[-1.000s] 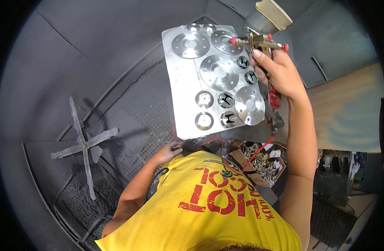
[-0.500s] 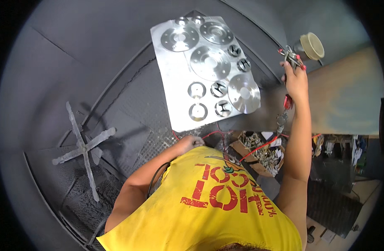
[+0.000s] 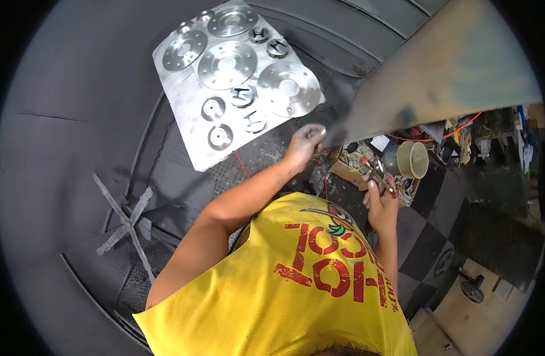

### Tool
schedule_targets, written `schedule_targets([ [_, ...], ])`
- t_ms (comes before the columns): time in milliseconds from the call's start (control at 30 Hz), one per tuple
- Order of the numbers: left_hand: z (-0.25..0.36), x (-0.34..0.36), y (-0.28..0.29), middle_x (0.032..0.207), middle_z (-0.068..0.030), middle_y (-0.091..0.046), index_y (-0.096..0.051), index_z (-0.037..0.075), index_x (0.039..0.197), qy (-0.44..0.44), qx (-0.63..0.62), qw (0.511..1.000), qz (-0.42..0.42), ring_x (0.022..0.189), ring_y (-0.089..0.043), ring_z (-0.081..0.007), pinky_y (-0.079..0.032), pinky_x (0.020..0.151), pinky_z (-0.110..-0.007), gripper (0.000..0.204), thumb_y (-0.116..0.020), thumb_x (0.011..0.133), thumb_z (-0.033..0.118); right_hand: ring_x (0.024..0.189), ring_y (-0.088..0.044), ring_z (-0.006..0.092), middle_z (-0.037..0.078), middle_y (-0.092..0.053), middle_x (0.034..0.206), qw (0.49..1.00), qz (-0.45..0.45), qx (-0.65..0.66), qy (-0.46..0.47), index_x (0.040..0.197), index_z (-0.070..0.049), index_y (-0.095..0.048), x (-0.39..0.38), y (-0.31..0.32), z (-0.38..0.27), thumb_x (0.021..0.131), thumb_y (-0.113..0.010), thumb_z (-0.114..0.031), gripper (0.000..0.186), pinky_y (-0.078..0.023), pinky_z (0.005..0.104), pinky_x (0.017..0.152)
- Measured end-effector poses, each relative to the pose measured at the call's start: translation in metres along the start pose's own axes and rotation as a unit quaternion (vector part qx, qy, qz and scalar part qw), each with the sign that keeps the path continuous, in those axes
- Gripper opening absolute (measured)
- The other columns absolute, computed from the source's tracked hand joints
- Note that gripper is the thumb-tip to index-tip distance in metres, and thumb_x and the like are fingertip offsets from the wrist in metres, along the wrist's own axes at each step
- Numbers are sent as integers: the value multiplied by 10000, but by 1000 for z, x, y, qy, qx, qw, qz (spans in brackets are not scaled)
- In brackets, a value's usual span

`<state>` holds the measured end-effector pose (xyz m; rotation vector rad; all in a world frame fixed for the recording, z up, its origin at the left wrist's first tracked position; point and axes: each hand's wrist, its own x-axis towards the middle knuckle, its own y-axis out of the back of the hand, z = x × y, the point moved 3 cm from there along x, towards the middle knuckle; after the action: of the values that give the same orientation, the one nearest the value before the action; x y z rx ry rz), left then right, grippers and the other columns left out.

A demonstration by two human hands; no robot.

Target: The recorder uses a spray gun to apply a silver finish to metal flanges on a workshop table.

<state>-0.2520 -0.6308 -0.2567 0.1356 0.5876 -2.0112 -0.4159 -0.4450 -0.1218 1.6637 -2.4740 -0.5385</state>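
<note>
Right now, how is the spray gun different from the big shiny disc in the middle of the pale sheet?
The spray gun is gripped in the right hand, but the disc lies flat on the pale sheet. The spray gun has an uneven shape with a cup sticking out, while the disc is round. The spray gun has red bits; the disc is all silvery. Both have shiny, metal-looking surfaces.

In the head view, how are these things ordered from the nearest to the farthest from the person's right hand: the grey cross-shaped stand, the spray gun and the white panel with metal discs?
1. Spray gun: held in the right hand.
2. White panel: up and to the left.
3. Grey cross-shaped stand: far left, lower than the panel in the picture.
</note>
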Motion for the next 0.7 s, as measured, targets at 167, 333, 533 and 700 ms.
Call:
schedule_targets([
  [167, 12, 39, -41, 1016, 5, -621, -545, 79, 1265, -45, -212, 969, 120, 712, -538, -95, -461, 604, -246, 329, -668, 982, 193, 575, -558, 103, 46, -686, 864, 998, -1, -13, -64, 1190, -21, -591, -27, 30, 35, 1027, -542, -188, 239, -457, 270, 563],
  [333, 23, 54, -56, 1040, 15, -624, -575, 120, 1137, -47, -269, 943, 192, 709, -511, -67, -465, 606, -220, 302, -703, 965, 332, 580, -515, 61, 5, -616, 775, 998, 20, 45, -42, 1160, -29, -599, -34, 48, 47, 1033, -532, -121, 171, -409, 228, 530],
  [533, 28, 61, -62, 1000, 28, -650, -639, 119, 1146, -59, -276, 920, 271, 668, -499, -60, -456, 563, -209, 268, -699, 968, 311, 606, -529, 74, 30, -696, 967, 996, -23, 70, -40, 1223, -15, -582, -28, 64, 55, 1035, -531, -114, 219, -453, 243, 565],
  [700, 26, 60, -59, 985, 36, -672, -673, 132, 1121, -74, -250, 920, 292, 631, -489, -54, -437, 546, -209, 194, -678, 983, 268, 598, -520, 49, 19, -675, 931, 996, -54, 69, -12, 1225, -21, -540, -20, 66, 54, 1041, -515, -103, 203, -417, 213, 529],
])
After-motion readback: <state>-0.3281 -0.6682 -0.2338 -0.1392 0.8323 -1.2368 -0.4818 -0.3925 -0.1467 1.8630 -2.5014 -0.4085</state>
